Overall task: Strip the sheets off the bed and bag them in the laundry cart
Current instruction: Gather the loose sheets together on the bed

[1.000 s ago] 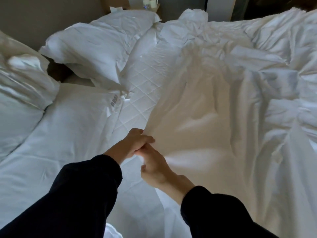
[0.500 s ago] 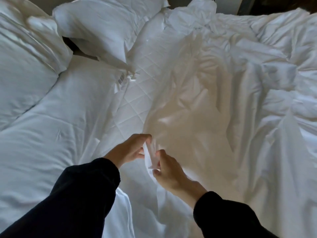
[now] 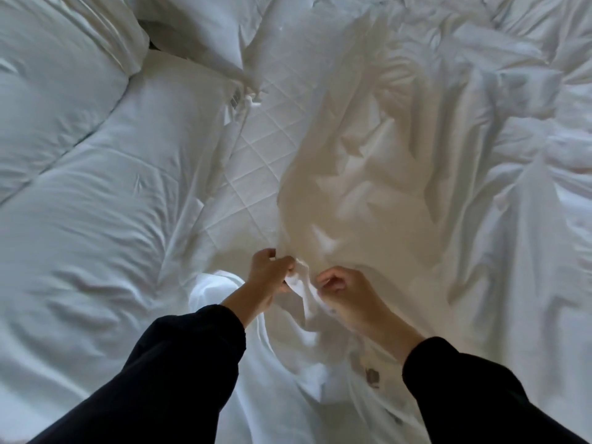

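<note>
Pillows [image 3: 64, 91] left of crumpled sheet [image 3: 400, 155]

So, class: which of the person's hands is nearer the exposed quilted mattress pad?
Left. The left hand sits just below the quilted mattress pad, at its near edge; the right hand lies further right, over the loosened sheet.

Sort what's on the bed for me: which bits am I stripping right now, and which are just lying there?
In the job:
- sheet, gathered at its edge
- left hand, gripping that edge
- right hand, fingers curled at the same bunch

Lying about:
- pillows on the left
- quilted mattress pad, bared
</note>
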